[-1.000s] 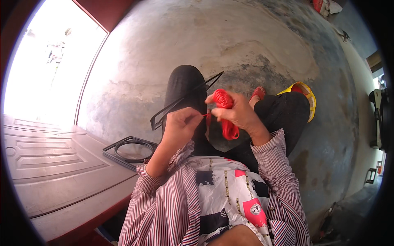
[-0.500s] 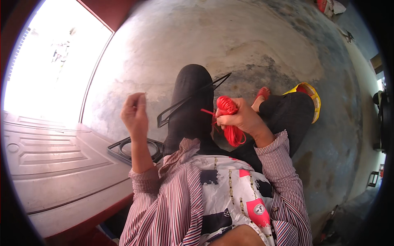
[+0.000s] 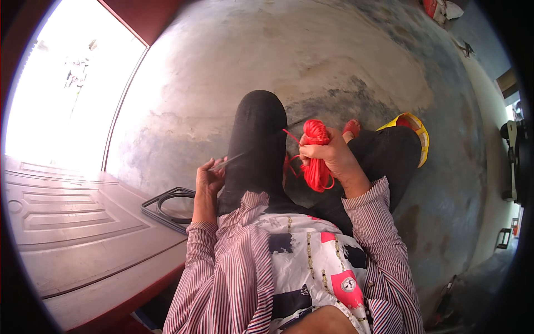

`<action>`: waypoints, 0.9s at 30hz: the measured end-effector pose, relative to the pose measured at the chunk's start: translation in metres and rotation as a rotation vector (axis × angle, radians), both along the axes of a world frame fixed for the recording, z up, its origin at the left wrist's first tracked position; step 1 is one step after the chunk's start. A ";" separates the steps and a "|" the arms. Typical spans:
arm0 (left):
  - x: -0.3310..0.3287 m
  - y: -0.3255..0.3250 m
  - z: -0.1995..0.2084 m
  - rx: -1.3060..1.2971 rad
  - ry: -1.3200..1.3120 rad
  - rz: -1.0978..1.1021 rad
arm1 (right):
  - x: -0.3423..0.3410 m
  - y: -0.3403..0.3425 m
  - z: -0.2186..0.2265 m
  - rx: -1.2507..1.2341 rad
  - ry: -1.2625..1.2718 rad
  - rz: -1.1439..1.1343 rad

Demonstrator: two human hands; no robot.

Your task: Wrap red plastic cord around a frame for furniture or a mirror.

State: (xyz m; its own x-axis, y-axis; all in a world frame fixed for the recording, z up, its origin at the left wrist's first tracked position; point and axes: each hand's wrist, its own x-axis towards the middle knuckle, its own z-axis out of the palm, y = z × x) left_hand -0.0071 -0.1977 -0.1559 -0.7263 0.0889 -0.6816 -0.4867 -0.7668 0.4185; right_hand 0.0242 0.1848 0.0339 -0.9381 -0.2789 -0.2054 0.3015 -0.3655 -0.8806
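A hank of red cord (image 3: 317, 173) is gripped around its middle by my right hand (image 3: 340, 158), with a short loose end sticking out to the left and a loop hanging below. My left hand (image 3: 206, 181) is beside my left thigh, its fingers closed on the near end of a thin black frame (image 3: 245, 153). That frame slants across the thigh, blurred and seen nearly edge-on, and its far end reaches toward the cord.
Another black frame (image 3: 167, 207) with a rounded inner part lies on a pale panelled door-like board (image 3: 83, 214) at my left. A yellow-rimmed container (image 3: 424, 142) stands beyond my right knee. Bare concrete floor (image 3: 334, 50) stretches ahead, and a bright doorway (image 3: 72, 83) is at far left.
My left hand has come down and right from its raised place and taken the black frame's near end. The frame has tilted to a thinner profile. The cord hank has turned more upright.
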 end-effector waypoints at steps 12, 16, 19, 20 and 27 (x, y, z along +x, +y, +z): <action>-0.015 0.053 0.082 0.027 0.457 -0.019 | -0.003 0.022 0.004 -0.046 -0.019 -0.253; -0.015 0.052 0.076 0.039 0.468 -0.015 | -0.004 0.023 0.004 0.018 -0.021 -0.277; -0.022 0.053 0.067 0.042 0.462 0.013 | -0.006 0.023 0.002 0.017 -0.033 -0.286; -0.024 0.055 0.065 0.052 0.481 0.008 | -0.006 0.023 0.003 0.021 -0.033 -0.284; -0.029 0.065 0.083 0.052 0.545 0.028 | -0.007 0.022 0.002 0.030 -0.077 -0.284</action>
State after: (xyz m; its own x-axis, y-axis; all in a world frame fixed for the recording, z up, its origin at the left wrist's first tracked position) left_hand -0.0363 -0.1324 -0.0734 -0.9755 0.0883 -0.2014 -0.1894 -0.8029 0.5652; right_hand 0.0173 0.2070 0.0361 -0.9591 -0.0002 -0.2832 0.2572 -0.4187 -0.8709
